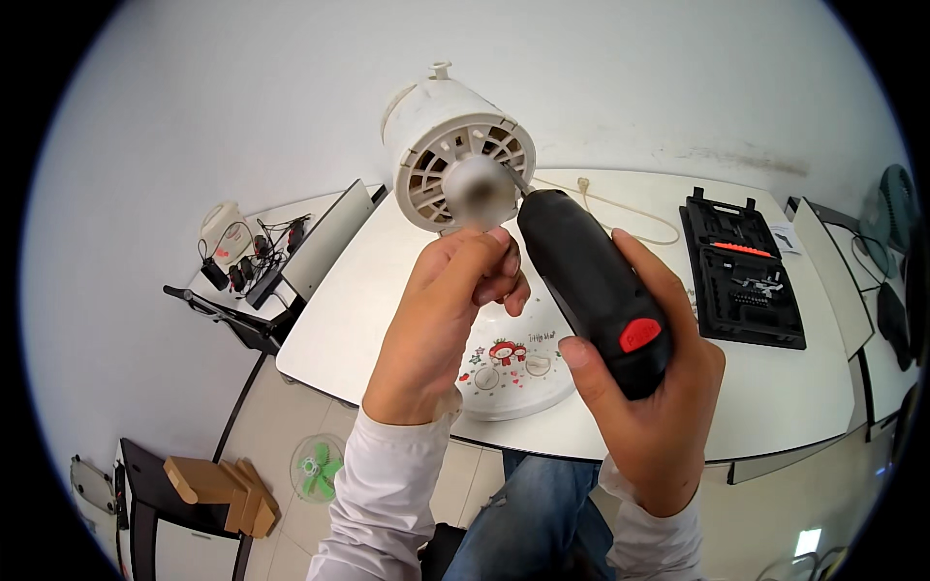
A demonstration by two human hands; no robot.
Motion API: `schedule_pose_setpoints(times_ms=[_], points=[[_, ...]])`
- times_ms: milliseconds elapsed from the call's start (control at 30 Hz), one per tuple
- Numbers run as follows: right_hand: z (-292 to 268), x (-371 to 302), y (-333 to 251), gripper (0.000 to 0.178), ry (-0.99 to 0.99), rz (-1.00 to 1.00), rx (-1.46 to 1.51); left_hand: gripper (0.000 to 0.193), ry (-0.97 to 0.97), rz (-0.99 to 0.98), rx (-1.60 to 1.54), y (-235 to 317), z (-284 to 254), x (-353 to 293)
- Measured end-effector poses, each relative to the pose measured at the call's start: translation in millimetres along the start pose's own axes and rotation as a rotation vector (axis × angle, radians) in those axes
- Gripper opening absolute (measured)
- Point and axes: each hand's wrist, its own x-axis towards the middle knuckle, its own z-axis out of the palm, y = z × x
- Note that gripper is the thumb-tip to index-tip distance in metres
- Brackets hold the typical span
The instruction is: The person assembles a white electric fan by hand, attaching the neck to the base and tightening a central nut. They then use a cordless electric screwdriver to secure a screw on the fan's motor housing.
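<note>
An off-white fan motor housing (423,186) with a slotted round front stands at the far middle of the table, a blurred patch over its centre. My right hand (668,387) is wrapped round a black electric screwdriver (581,261) with a red button. The screwdriver's thin bit reaches the right side of the slotted front; whether it sits in a screw cannot be made out. Just below the housing, my left hand (460,281) is closed with curled fingers, and what they hold, if anything, is hidden. Beneath my hands lies the fan's white round base (523,387) with cartoon prints.
An open black tool case (744,276) with bits lies on the white table (358,281) at right. Behind the housing runs a pale power cord (644,232). A side table at left holds a tangle of black cables (262,257). On the floor are green fan blades (318,468) and cardboard (228,494).
</note>
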Motion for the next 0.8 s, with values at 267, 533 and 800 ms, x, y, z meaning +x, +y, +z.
schedule_pose_setpoints(times_ms=[267, 533, 800], points=[[1.1, -3.0, 6.2, 0.057, 0.042, 0.063, 0.165, 0.029, 0.007, 0.009, -0.047, 2.4, 3.0, -1.1], [7.4, -5.4, -2.9, 0.069, -0.025, -0.105, -0.192, 0.041, 0.087, -0.005, -0.096, 2.8, 0.0, -2.9], [6.1, -10.7, 5.6, 0.073, 0.012, -0.124, -0.260, 0.039, 0.098, -0.013, -0.242, -1.3, -0.9, -5.0]])
